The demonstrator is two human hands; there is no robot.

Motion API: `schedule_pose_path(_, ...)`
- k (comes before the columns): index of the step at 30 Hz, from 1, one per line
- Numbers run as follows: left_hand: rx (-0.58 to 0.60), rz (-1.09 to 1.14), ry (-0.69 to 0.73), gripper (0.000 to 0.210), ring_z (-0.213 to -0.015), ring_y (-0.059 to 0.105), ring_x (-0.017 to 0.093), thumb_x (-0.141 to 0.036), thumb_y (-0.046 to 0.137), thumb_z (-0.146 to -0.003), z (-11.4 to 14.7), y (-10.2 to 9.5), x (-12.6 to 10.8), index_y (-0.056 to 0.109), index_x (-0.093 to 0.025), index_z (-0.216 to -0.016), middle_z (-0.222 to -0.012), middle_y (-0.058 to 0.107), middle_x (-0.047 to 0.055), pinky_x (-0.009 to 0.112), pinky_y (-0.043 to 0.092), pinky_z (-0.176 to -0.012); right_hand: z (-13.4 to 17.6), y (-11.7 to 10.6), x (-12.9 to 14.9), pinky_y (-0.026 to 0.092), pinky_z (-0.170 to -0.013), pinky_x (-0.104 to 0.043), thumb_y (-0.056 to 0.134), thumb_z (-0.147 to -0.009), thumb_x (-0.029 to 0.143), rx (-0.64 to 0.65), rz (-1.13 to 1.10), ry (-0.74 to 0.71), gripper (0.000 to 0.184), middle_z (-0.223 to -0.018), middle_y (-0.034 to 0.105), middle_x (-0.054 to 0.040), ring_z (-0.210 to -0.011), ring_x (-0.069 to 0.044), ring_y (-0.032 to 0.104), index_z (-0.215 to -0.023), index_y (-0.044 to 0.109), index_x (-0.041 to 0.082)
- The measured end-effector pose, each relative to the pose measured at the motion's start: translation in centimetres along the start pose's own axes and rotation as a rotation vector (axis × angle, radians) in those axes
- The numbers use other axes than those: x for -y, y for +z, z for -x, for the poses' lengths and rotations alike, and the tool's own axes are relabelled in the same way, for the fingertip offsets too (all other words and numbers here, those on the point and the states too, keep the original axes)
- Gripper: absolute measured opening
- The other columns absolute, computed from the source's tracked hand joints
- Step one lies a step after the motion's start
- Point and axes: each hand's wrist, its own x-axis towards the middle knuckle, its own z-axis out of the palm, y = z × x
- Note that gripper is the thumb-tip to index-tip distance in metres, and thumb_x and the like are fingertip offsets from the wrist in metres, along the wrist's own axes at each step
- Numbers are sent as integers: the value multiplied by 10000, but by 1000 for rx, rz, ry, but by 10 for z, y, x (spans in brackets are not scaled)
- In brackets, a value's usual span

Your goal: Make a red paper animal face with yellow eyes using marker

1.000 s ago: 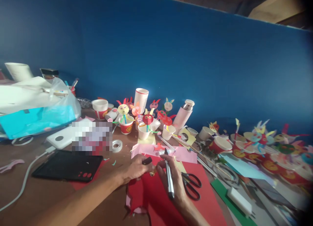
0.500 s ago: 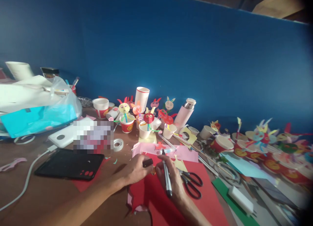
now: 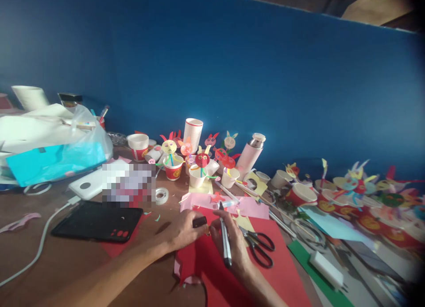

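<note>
Since a second ago, the marker has edged slightly left. Held in the right hand above red paper, it runs near to far, dark tip farthest; the left hand pinches a black cap crosswise, left of that tip, apart.

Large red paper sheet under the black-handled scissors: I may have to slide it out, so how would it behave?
The red paper sheet is probably light and floppy: it looks thin and lies flat. The black-handled scissors resting on it would likely ride along. The right hand, low over it, might hinder the pull.
</note>
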Motion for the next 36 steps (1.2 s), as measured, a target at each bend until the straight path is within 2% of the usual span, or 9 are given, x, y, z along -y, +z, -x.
schedule_pose_path(4, 7, -10, 3, 327, -556, 344, 126, -450, 506, -796, 0, 0, 1, 426, -188, -618, -564, 347, -45, 249, 235, -497, -1, 0, 2, 472, -702, -330, 523, -820, 141, -8, -1, -10, 364, -744, 666, 13, -731, -201, 614, -1166, 482, 247)
schedule_pose_path(11, 31, -16, 13, 305, -545, 324, 116, -408, 502, -798, 1, -1, 1, 401, -191, -609, -560, 328, -53, 242, 225, -486, -2, -2, 5, 452, -719, -321, 481, -799, 97, -12, 13, -69, 375, -648, 621, 51, -643, -169, 596, -1143, 502, 245)
schedule_pose_path(18, 8, -37, 12, 355, -550, 320, 115, -472, 508, -810, 2, -2, 0, 405, -190, -622, -566, 312, -57, 237, 222, -491, -2, -1, 2, 457, -698, -317, 486, -825, 126, -57, 36, -63, 341, -712, 655, 15, -744, -202, 619, -1146, 495, 239)
schedule_pose_path(22, 8, -52, 13, 316, -550, 339, 118, -434, 510, -806, 3, -2, 0, 429, -187, -628, -569, 350, -53, 236, 240, -498, -2, 1, 0, 464, -715, -332, 499, -845, 164, -75, 41, -66, 320, -757, 672, -3, -749, -202, 632, -1158, 484, 227)
schedule_pose_path(27, 19, -89, 40, 209, -559, 358, 121, -322, 500, -781, 5, -2, 1, 429, -188, -636, -578, 365, -52, 232, 250, -511, -5, 0, 5, 463, -697, -320, 489, -819, 141, -82, 49, -99, 313, -706, 664, 17, -630, -166, 620, -1124, 500, 214)
schedule_pose_path(36, 47, -171, 97, 127, -584, 420, 135, -266, 487, -766, 7, -3, -5, 515, -174, -683, -599, 418, -42, 221, 285, -541, -3, -3, 8, 459, -732, -320, 497, -799, 142, -106, 67, -127, 317, -741, 692, 9, -718, -182, 633, -1104, 535, 215)
